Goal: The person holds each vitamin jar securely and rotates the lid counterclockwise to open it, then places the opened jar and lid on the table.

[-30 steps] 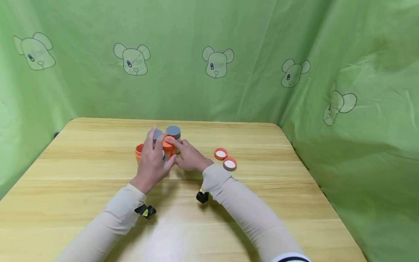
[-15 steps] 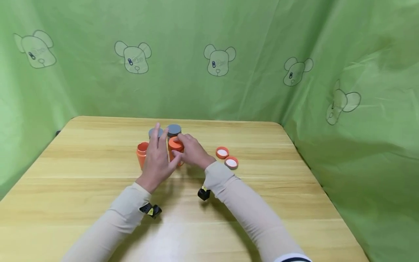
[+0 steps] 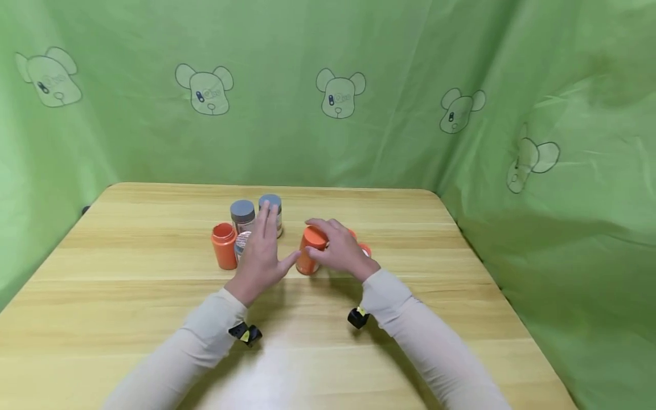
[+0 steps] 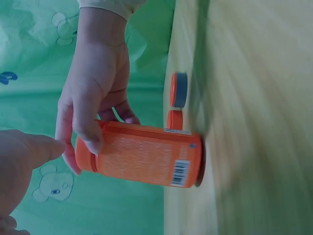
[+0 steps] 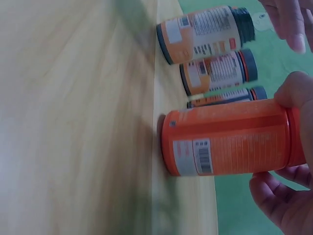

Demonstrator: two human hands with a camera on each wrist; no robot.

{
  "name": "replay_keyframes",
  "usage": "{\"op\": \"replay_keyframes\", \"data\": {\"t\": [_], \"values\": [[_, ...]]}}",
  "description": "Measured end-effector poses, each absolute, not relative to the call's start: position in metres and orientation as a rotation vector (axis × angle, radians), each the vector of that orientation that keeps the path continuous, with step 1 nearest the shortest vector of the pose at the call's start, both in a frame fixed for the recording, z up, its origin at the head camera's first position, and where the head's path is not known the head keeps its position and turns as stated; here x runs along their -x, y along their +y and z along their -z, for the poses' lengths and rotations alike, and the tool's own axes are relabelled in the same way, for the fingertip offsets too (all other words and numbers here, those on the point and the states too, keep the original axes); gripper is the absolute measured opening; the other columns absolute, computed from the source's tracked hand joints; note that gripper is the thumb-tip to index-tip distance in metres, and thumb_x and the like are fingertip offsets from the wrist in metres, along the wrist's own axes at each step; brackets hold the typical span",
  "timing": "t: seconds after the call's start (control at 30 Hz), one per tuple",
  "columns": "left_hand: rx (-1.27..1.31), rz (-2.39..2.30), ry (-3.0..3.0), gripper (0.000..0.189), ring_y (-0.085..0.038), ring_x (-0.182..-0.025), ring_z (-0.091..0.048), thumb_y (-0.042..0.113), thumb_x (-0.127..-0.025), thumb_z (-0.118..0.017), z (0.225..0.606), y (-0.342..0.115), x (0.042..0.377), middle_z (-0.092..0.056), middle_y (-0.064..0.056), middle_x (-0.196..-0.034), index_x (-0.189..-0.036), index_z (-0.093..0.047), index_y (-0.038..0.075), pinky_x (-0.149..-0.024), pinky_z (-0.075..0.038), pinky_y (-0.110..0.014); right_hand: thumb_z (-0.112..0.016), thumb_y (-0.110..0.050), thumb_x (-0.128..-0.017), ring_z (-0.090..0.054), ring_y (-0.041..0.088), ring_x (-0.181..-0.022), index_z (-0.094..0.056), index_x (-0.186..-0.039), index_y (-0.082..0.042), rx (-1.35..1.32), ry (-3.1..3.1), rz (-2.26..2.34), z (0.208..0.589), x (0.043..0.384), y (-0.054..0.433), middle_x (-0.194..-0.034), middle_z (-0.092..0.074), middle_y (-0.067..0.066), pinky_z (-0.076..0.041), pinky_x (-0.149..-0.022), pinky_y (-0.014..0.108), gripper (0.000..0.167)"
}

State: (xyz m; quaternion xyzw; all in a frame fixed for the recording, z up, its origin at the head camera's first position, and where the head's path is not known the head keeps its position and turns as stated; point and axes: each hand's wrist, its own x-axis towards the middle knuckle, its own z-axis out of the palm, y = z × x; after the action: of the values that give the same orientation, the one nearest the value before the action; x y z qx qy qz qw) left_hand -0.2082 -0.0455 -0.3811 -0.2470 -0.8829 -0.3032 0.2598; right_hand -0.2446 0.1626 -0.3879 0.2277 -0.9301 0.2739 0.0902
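My right hand grips an orange bottle round its orange cap and neck, thumb on the near side and fingers on the far side. In the right wrist view that bottle has a barcode label near its base, which is close over the tabletop. My left hand is to its left, fingers straight and thumb spread toward the bottle, holding nothing. Behind the left hand is a jar with a white printed seal on top, partly hidden. Beside it stands an orange bottle without a lid.
Two grey-capped jars stand farther back, one partly behind my left fingers. Two lids lie on the table beyond my right hand, mostly hidden by it in the head view. Green curtains surround the wooden table.
My right hand has carried the capped orange bottle rightward, away from the group and toward the lids. My left hand has shifted slightly right, and the sealed jar now shows behind it.
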Motion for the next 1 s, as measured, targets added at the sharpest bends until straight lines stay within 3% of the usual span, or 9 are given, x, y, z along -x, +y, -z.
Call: {"op": "replay_keyframes", "data": {"t": [0.2, 0.27, 0.4, 0.5, 0.67, 0.8, 1.0], "values": [[0.76, 0.841, -2.589, 0.11, -0.039, -0.142, -0.021, 0.038, -0.08, -0.08, 0.384, -0.033, 0.207, -0.01, -0.025, -0.157, -0.152, -0.008, -0.005, -0.111, -0.024, -0.048, -0.066, -0.034, -0.087, -0.051, 0.018, -0.078, -0.053, -0.138, -0.021, -0.601, -2.734, -0.88, 0.388, 0.234, 0.178, -0.096, -0.056, 0.006, -0.044, -0.059, 0.031, 0.055], [0.777, 0.85, -2.653, 0.11, -0.039, -0.14, -0.026, 0.041, -0.08, -0.079, 0.385, -0.029, 0.208, -0.015, -0.024, -0.157, -0.152, -0.009, -0.004, -0.11, -0.028, -0.048, -0.066, -0.036, -0.088, -0.052, 0.018, -0.077, -0.056, -0.134, -0.017, -0.573, -2.727, -0.928, 0.385, 0.231, 0.179, -0.095, -0.058, 0.006, -0.045, -0.058, 0.031, 0.051], [0.812, 0.823, -2.689, 0.106, -0.035, -0.112, -0.057, 0.048, -0.078, -0.077, 0.387, -0.021, 0.212, -0.048, -0.026, -0.138, -0.151, -0.02, -0.004, -0.089, -0.049, -0.046, -0.066, -0.039, -0.089, -0.056, 0.018, -0.073, -0.058, -0.119, -0.011, -0.532, -2.706, -1.042, 0.378, 0.227, 0.177, -0.09, -0.061, 0.004, -0.047, -0.057, 0.031, 0.042], [0.851, 0.773, -2.666, 0.104, -0.026, -0.084, -0.063, 0.053, -0.076, -0.077, 0.388, -0.016, 0.215, -0.064, -0.02, -0.109, -0.148, -0.028, -0.004, -0.068, -0.052, -0.04, -0.063, -0.043, -0.09, -0.057, 0.018, -0.069, -0.055, -0.112, -0.009, -0.516, -2.701, -1.088, 0.372, 0.224, 0.175, -0.083, -0.061, 0.004, -0.048, -0.056, 0.032, 0.041], [0.879, 0.684, -2.606, 0.079, -0.019, -0.062, -0.055, 0.053, -0.075, -0.078, 0.39, -0.013, 0.216, -0.059, -0.007, -0.078, -0.128, -0.048, 0.002, -0.049, -0.045, -0.033, -0.058, -0.044, -0.092, -0.056, 0.017, -0.064, -0.055, -0.11, -0.006, -0.544, -2.692, -1.083, 0.367, 0.222, 0.172, -0.075, -0.06, 0.003, -0.047, -0.056, 0.031, 0.042], [0.868, 0.631, -2.601, 0.062, -0.017, -0.054, -0.05, 0.051, -0.076, -0.079, 0.392, -0.012, 0.215, -0.054, -0.003, -0.073, -0.11, -0.051, 0.006, -0.043, -0.04, -0.031, -0.053, -0.04, -0.095, -0.05, 0.014, -0.056, -0.057, -0.103, -0.006, -0.566, -2.724, -1.004, 0.369, 0.221, 0.173, -0.065, -0.055, -0.001, -0.042, -0.052, 0.029, 0.035], [0.88, 0.565, -2.606, 0.051, -0.016, -0.051, -0.05, 0.038, -0.079, -0.077, 0.392, -0.01, 0.213, -0.055, -0.004, -0.071, -0.109, -0.051, 0.006, -0.041, -0.04, -0.03, -0.047, -0.043, -0.098, -0.044, 0.013, -0.05, -0.059, -0.096, -0.009, -0.545, -2.753, -0.962, 0.37, 0.221, 0.174, -0.06, -0.049, -0.003, -0.037, -0.049, 0.03, 0.036]]}}
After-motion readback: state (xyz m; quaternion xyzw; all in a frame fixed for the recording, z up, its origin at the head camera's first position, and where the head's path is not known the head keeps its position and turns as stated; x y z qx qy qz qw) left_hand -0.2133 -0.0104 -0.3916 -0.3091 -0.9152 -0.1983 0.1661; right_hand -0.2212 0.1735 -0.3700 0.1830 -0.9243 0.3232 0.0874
